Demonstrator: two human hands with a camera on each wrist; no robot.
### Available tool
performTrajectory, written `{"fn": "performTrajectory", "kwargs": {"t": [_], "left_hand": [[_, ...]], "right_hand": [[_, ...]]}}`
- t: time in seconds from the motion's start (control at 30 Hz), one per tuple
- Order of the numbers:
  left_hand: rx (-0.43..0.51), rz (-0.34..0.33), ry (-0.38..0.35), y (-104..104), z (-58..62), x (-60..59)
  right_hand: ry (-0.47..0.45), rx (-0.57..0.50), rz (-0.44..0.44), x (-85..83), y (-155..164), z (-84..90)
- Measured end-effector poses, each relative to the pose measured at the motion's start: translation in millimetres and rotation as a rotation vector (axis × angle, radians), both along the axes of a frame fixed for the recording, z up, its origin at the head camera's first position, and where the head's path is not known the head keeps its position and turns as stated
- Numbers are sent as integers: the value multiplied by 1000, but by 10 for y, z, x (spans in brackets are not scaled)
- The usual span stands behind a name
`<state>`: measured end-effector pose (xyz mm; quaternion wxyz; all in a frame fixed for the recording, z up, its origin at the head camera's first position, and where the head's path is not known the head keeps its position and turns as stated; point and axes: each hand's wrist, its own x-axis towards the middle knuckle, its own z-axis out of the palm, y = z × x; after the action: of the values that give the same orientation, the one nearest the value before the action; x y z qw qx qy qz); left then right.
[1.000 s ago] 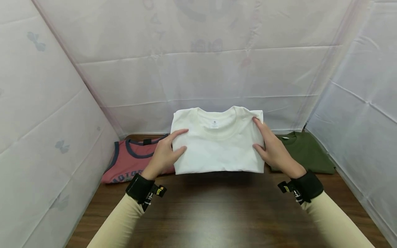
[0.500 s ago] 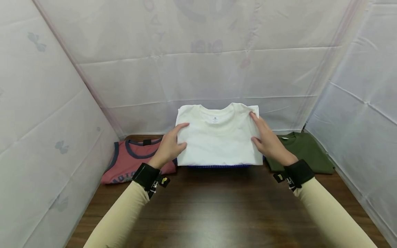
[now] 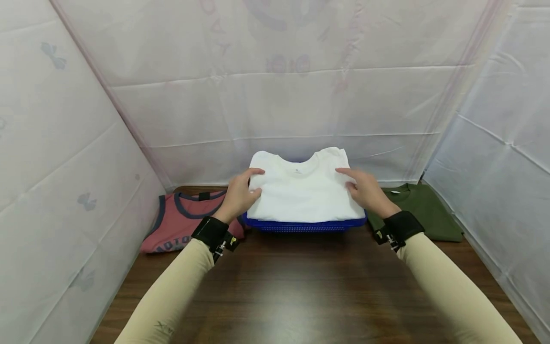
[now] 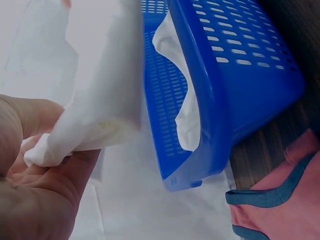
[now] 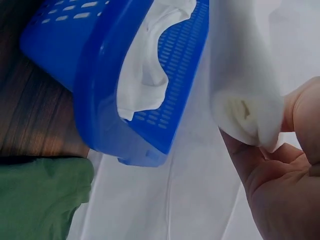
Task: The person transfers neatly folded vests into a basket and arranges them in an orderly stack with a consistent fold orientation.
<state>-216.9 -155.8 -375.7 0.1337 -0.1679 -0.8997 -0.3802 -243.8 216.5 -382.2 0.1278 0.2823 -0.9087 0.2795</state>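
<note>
A folded white T-shirt (image 3: 302, 198), neckline toward the back wall, is held level above a blue plastic basket (image 3: 302, 227). My left hand (image 3: 238, 193) grips its left edge, thumb on top and fingers underneath. On the opposite edge, my right hand (image 3: 366, 190) pinches the folded cloth the same way. The left wrist view shows a gap between the held T-shirt (image 4: 107, 70) and the basket's rim (image 4: 207, 100). Another white garment (image 4: 187, 122) lies inside the basket, mostly hidden in the head view.
To the left lies a folded red tank top (image 3: 189, 224) with dark trim and lettering. A folded dark green T-shirt (image 3: 423, 212) lies to the right. White sheeting (image 3: 275, 110) encloses the wooden table (image 3: 283, 286) at the back and sides.
Both hands have carried the white T-shirt away from me and lower over the basket, tilting it flatter. The basket's front rim, hidden a second ago, now shows below it.
</note>
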Motion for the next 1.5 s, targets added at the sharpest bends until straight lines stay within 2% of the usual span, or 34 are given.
{"fn": "performTrajectory", "kwargs": {"t": [0.23,0.5,0.67,0.8,0.97,1.1,1.27,1.5], "left_hand": [[14,37,-44,3,-32,-102],[-32,58,-83,-8,-85,-203],[-73,51,-180,21,-105,-227],[-139,52,-247,59,-145,-263],[-211,68,-272,77,-226,-326],[-242,65,-270,94,-268,-357],[-246,48,-317,142,-284,-364],[-302,59,-372,161,-292,-402]], "right_hand": [[-12,33,-19,-73,0,-36],[-70,86,-46,-159,-4,-67],[-108,109,-49,-148,-34,-102],[-157,148,-53,-163,-73,-145],[-231,188,-87,-191,-131,-213],[-302,221,-121,-201,-164,-244],[-396,254,-161,-200,-200,-254],[-355,338,-177,-236,-184,-276]]}}
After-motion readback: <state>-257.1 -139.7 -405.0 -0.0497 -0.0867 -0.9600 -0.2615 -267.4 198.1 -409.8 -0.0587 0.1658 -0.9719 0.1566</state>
